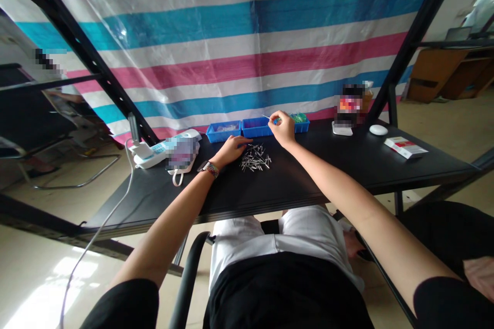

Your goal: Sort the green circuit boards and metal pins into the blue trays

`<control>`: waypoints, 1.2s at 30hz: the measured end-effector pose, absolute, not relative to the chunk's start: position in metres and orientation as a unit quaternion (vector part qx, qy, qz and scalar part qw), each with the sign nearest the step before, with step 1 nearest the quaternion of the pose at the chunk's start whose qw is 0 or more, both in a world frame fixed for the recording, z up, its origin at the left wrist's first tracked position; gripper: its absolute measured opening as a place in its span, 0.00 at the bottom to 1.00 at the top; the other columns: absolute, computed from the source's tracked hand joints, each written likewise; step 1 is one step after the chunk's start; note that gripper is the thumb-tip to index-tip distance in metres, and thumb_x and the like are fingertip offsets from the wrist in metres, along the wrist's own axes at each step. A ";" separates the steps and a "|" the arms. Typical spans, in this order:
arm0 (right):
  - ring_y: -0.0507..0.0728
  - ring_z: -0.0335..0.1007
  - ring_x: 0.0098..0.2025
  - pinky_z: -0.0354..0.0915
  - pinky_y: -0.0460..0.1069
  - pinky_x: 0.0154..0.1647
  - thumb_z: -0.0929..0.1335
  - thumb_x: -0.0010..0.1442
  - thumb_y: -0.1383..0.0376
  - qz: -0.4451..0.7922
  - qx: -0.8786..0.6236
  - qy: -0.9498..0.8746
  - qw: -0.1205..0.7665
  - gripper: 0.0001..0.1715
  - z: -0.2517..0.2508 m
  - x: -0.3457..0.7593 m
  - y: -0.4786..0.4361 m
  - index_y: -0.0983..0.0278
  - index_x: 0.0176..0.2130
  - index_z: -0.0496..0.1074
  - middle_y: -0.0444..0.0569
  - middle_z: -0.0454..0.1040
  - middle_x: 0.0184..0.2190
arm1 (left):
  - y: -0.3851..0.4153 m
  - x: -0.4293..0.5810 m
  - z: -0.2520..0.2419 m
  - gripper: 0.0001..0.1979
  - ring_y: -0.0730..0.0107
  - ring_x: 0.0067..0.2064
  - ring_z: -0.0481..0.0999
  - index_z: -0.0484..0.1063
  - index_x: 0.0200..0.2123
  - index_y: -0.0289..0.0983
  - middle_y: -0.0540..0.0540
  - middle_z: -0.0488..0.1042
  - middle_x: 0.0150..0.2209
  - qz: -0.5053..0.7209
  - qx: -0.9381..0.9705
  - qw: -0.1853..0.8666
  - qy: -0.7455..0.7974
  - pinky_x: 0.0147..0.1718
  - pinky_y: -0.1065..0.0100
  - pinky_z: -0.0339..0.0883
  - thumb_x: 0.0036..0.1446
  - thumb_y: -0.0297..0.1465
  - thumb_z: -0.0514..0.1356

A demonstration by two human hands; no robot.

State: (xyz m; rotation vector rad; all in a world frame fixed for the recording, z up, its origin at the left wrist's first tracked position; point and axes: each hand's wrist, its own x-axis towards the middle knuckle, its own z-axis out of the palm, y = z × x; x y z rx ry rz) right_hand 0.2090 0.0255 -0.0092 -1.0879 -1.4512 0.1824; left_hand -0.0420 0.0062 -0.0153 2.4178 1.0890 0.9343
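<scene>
My right hand (282, 127) is raised in front of the blue bins, with thumb and fingers pinched on a thin metal pin (266, 116) that points left. On the black table lies a loose pile of thin silver metal pins (255, 159), too small to make out exactly. My left hand (230, 150) rests at the pile's left edge, fingers stretched toward it and apparently holding nothing. Behind the hands stand three blue bins in a row: the left bin (224, 136) has clear pieces, the middle bin (254, 131) is partly hidden by my right hand, and the right bin (303, 127) has green pieces.
Left on the table (347, 164) are a white power strip (154, 157) with a cable and a phone (184, 154). At right sit a blurred item on a white base (341, 128), a white oval object (378, 130) and a small box (405, 147). A striped sheet (239, 56) hangs behind.
</scene>
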 end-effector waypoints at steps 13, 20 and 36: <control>0.60 0.76 0.42 0.71 0.54 0.52 0.68 0.63 0.75 0.074 -0.453 -0.741 0.490 0.14 -0.014 0.208 0.010 0.62 0.41 0.82 0.52 0.82 0.46 | 0.015 -0.051 -0.023 0.06 0.56 0.39 0.80 0.85 0.33 0.43 0.44 0.84 0.36 0.308 0.868 0.118 0.372 0.56 0.52 0.71 0.55 0.33 0.66; 0.56 0.73 0.37 0.69 0.51 0.45 0.67 0.62 0.75 0.092 -0.409 -0.779 0.466 0.13 -0.014 0.193 -0.002 0.62 0.38 0.81 0.51 0.81 0.42 | 0.011 -0.053 -0.018 0.10 0.60 0.36 0.76 0.84 0.36 0.40 0.45 0.78 0.34 0.373 0.821 0.115 0.417 0.43 0.58 0.71 0.49 0.30 0.65; 0.47 0.64 0.16 0.57 0.43 0.17 0.72 0.70 0.55 0.432 -0.358 -0.697 0.446 0.17 -0.012 0.175 -0.007 0.64 0.34 0.78 0.43 0.80 0.27 | -0.010 -0.039 0.003 0.15 0.61 0.40 0.81 0.80 0.33 0.38 0.42 0.84 0.38 0.500 0.718 0.303 0.377 0.41 0.61 0.75 0.52 0.42 0.75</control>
